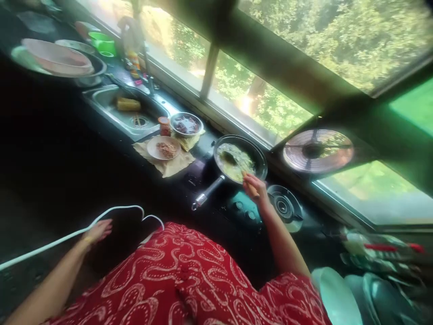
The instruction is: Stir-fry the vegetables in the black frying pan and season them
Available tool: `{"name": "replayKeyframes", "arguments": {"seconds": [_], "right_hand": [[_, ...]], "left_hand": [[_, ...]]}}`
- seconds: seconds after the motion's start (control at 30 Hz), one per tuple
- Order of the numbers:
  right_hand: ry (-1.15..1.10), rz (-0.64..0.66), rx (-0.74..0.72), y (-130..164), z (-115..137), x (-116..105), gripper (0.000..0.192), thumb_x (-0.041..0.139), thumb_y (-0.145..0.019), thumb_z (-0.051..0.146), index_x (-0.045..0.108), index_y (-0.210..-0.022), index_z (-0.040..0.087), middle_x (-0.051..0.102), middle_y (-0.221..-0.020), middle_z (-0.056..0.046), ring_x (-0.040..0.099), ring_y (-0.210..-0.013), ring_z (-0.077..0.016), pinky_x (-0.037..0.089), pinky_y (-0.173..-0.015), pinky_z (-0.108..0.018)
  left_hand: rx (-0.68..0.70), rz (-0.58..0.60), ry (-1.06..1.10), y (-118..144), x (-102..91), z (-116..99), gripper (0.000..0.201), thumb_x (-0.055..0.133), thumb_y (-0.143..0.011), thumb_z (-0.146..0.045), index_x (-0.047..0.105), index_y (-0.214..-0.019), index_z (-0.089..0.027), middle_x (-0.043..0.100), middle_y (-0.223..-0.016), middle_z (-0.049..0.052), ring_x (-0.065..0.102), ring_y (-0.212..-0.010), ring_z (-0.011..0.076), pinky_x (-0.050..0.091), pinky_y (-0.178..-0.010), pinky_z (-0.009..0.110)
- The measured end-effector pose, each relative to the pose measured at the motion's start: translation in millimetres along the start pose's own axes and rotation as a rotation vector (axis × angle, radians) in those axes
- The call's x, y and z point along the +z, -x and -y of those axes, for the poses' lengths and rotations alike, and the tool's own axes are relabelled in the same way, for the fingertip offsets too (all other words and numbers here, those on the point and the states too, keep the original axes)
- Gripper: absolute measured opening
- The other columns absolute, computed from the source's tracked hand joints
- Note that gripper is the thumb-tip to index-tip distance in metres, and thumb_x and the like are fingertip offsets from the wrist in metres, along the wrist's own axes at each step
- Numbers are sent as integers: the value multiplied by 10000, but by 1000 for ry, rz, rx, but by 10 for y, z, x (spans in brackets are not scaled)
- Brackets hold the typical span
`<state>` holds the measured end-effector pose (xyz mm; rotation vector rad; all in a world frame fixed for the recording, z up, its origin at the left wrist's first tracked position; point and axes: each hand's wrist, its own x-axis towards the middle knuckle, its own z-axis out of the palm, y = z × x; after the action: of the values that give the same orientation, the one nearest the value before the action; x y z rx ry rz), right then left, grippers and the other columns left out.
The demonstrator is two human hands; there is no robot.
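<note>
A black frying pan (pixel 259 159) with pale yellow food sits on the stove by the window, its handle (pixel 207 193) pointing toward me. My right hand (pixel 254 184) grips a wooden-handled spatula (pixel 237 164) whose dark blade rests in the food. My left hand (pixel 98 232) hangs low at my side with fingers apart, holding nothing, close to a white cable (pixel 67 235). My red patterned dress (pixel 189 280) fills the bottom of the view.
A plate of brown food (pixel 164 147) and a steel bowl (pixel 186 124) stand on paper left of the pan, beside an orange-lidded jar (pixel 164 126). Farther left lies a sink (pixel 130 113). A second burner (pixel 284 205) lies right of the pan, a round fan (pixel 318 150) above.
</note>
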<state>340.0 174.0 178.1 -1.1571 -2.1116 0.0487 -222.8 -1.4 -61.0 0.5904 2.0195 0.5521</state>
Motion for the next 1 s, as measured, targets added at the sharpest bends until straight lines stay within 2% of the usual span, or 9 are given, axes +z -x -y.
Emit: {"name": "replayKeyframes", "arguments": {"seconds": [0.1,0.17,0.3,0.47,0.57,0.7,0.8,0.9,1.0], "right_hand": [[17,13,32,-6,13,48,248,565,-875,350,746,-936,192,730,-1135,-145,733,-980,-273,593,-865,-405],[38,51,45,29,67,-29,254,577,-873,361,754,-947,195,717,-1181,-155,727,-1016,-293,592,-881,-418],[156,108,100,104,230,-141,260,585,-867,377,764,-976,223,711,-1204,-148,742,-967,-297,614,-835,-413],[335,93,208,136,518,140,275,558,-879,330,747,-1053,228,675,-1274,-156,715,-1059,-319,612,-871,-428],[379,172,247,270,783,337,371,519,-889,221,688,-1217,259,595,-1401,-131,652,-1192,-299,584,-953,-422],[509,250,365,531,1181,505,601,486,-817,62,604,-1354,304,603,-1396,-100,618,-1244,-281,577,-985,-417],[594,220,460,634,1436,540,565,463,-841,84,617,-1345,287,630,-1354,-114,635,-1220,-291,587,-976,-446],[698,107,547,531,1641,477,393,448,-913,180,707,-1205,225,690,-1221,-156,695,-1086,-301,603,-924,-463],[755,-96,602,139,1828,443,313,477,-944,270,741,-1091,186,728,-1019,-151,708,-940,-278,594,-884,-449]], "left_hand": [[242,-45,153,-160,-188,-569,305,569,-802,-437,588,-907,-152,693,-727,40,668,-646,167,489,-576,229],[401,-111,135,-354,-316,-1006,261,560,-784,-339,623,-910,-118,705,-768,84,662,-665,188,516,-612,275],[596,-160,58,-823,-468,-2050,316,552,-807,-303,669,-1037,-121,715,-1071,125,666,-958,207,512,-899,308],[749,-33,-84,-1334,-397,-3370,501,593,-820,-270,562,-1280,-71,629,-1273,187,602,-1152,270,440,-1042,382],[831,74,-116,-1598,-253,-3906,627,687,-782,-255,481,-1336,-46,525,-1397,235,509,-1290,318,367,-1115,432],[929,308,2,-1871,33,-4238,702,760,-736,-213,414,-1318,-28,533,-1362,235,518,-1263,268,387,-1092,388],[983,461,124,-2014,247,-4281,662,733,-757,-205,381,-1287,-20,571,-1288,205,558,-1165,189,426,-1026,325],[994,514,163,-2158,381,-4302,617,710,-785,-234,375,-1257,-20,585,-1249,154,557,-1127,142,415,-1019,293],[965,461,283,-2289,368,-4408,514,751,-761,-220,446,-1145,-64,629,-1128,81,588,-1001,102,446,-958,261]]}}
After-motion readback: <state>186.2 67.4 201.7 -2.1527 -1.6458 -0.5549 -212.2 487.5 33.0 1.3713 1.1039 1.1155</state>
